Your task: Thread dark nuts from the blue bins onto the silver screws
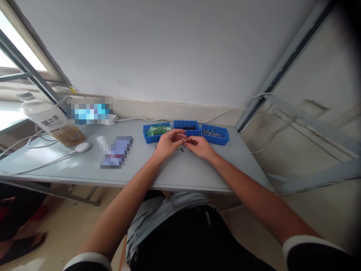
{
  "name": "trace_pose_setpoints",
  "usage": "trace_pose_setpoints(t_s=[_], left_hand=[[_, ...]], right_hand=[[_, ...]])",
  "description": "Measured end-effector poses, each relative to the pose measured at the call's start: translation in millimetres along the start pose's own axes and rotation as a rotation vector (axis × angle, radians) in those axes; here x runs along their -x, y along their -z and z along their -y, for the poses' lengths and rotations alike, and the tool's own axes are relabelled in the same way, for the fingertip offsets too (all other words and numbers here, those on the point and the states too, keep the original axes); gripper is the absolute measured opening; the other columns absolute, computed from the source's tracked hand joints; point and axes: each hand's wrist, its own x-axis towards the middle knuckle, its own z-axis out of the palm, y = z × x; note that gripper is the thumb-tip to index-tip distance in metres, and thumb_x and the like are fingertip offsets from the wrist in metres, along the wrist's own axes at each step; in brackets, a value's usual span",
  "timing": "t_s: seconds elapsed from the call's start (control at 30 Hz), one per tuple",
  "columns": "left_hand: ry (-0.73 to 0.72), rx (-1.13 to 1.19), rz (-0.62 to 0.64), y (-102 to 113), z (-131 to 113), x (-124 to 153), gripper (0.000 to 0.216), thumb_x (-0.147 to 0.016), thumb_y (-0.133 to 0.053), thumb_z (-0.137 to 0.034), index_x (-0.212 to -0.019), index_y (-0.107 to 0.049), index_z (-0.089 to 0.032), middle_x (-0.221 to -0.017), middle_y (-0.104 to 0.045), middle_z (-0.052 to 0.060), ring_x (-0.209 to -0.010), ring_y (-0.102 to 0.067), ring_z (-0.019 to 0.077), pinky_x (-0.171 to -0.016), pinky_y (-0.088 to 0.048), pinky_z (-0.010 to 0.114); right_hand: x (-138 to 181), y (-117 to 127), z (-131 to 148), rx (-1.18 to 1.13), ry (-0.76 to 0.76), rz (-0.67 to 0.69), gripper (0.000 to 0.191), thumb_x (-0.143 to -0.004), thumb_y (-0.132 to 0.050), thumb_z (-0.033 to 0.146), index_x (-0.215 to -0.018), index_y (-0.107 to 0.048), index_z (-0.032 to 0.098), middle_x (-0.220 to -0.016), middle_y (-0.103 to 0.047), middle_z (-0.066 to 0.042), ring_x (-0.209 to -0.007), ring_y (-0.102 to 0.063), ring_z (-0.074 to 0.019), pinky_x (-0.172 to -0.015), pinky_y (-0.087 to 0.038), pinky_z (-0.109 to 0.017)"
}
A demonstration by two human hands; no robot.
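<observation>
My left hand [169,142] and my right hand [199,146] meet fingertip to fingertip just above the grey table [180,175]. Both are curled in a pinch on a small dark part [186,141] too small to name. A tiny dark piece [182,149] lies on the table under them. Right behind the hands stand three blue trays: the left tray [155,132] holds green parts, the middle tray [186,127] holds dark parts, the right tray [214,134] holds thin metal pins.
A tilted drink bottle [53,121] lies at the table's left, with a white puck-like device [82,147] and white cables [36,165] near it. A blurred flat object [116,151] rests left of centre. A grey wall rises behind the table; metal frame bars [284,60] run at right.
</observation>
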Motion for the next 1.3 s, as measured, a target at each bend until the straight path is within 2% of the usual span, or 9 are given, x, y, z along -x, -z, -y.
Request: trace_pose_setpoints(t_s=[0.2,0.3,0.37,0.5,0.7,0.83,0.93,1.1,1.3], left_hand=[[-0.014,-0.040,-0.017,-1,-3,1,0.042,-0.082,-0.082,-0.034,-0.120,-0.072,-0.018,-0.111,-0.076,0.011,-0.098,-0.073,0.0210,-0.091,-0.061,0.037],[-0.031,-0.163,-0.050,0,-6,1,0.043,-0.084,-0.080,-0.040,-0.122,-0.074,-0.021,-0.118,-0.075,0.011,-0.103,-0.072,0.0225,-0.089,-0.059,0.036],[-0.048,-0.227,-0.043,0,-8,2,0.036,-0.087,-0.077,-0.043,-0.116,-0.077,-0.022,-0.118,-0.076,0.010,-0.106,-0.071,0.0236,-0.089,-0.059,0.036],[-0.086,-0.232,-0.001,2,-9,2,0.025,-0.089,-0.074,-0.043,-0.102,-0.082,-0.023,-0.116,-0.076,0.010,-0.106,-0.071,0.0238,-0.091,-0.058,0.037],[-0.099,-0.231,0.037,4,-4,1,0.021,-0.086,-0.079,-0.042,-0.098,-0.084,-0.027,-0.121,-0.073,0.009,-0.108,-0.070,0.0239,-0.091,-0.058,0.037],[-0.086,-0.207,0.044,3,-2,1,0.026,-0.086,-0.078,-0.046,-0.100,-0.085,-0.025,-0.123,-0.071,0.010,-0.100,-0.071,0.0223,-0.086,-0.060,0.036],[-0.068,-0.212,0.017,4,-2,1,0.028,-0.086,-0.078,-0.047,-0.100,-0.084,-0.025,-0.118,-0.073,0.010,-0.104,-0.071,0.0237,-0.086,-0.059,0.035],[-0.039,-0.216,-0.026,5,-1,0,0.026,-0.088,-0.076,-0.047,-0.099,-0.084,-0.025,-0.114,-0.076,0.009,-0.110,-0.070,0.0248,-0.093,-0.057,0.037],[-0.040,-0.204,0.005,5,0,0,0.028,-0.084,-0.080,-0.048,-0.099,-0.085,-0.025,-0.115,-0.075,0.010,-0.107,-0.070,0.0252,-0.083,-0.058,0.034]], right_hand=[[2,2,6,0.188,0.088,0.047,0.032,-0.097,-0.061,0.045,-0.087,-0.078,0.019,-0.085,-0.077,-0.004,-0.078,-0.069,-0.0197,-0.074,-0.053,-0.031],[2,3,10,0.180,0.087,0.061,0.039,-0.102,-0.053,0.047,-0.088,-0.076,0.019,-0.086,-0.077,-0.004,-0.079,-0.070,-0.0189,-0.075,-0.052,-0.030],[2,3,11,0.159,0.092,0.075,0.040,-0.103,-0.050,0.048,-0.090,-0.074,0.019,-0.088,-0.077,-0.004,-0.081,-0.070,-0.0186,-0.076,-0.052,-0.029],[3,2,8,0.140,0.099,0.063,0.035,-0.103,-0.051,0.045,-0.094,-0.073,0.019,-0.088,-0.076,-0.004,-0.080,-0.069,-0.0182,-0.076,-0.052,-0.029],[2,4,5,0.106,0.064,0.048,0.031,-0.102,-0.051,0.041,-0.112,-0.072,0.020,-0.089,-0.075,-0.003,-0.076,-0.066,-0.0163,-0.071,-0.051,-0.027],[3,4,7,0.109,0.075,0.118,0.033,-0.103,-0.050,0.041,-0.100,-0.072,0.017,-0.089,-0.075,-0.005,-0.080,-0.067,-0.0173,-0.078,-0.051,-0.029],[4,2,11,0.092,0.083,0.161,0.039,-0.104,-0.049,0.045,-0.091,-0.071,0.016,-0.089,-0.075,-0.007,-0.083,-0.068,-0.0183,-0.081,-0.052,-0.031],[6,1,19,0.078,0.051,0.168,0.044,-0.104,-0.048,0.052,-0.090,-0.071,0.017,-0.086,-0.074,-0.006,-0.076,-0.066,-0.0166,-0.077,-0.051,-0.030],[3,3,12,0.052,0.009,0.109,0.039,-0.103,-0.049,0.050,-0.096,-0.070,0.018,-0.083,-0.073,-0.004,-0.071,-0.063,-0.0151,-0.068,-0.048,-0.027]])
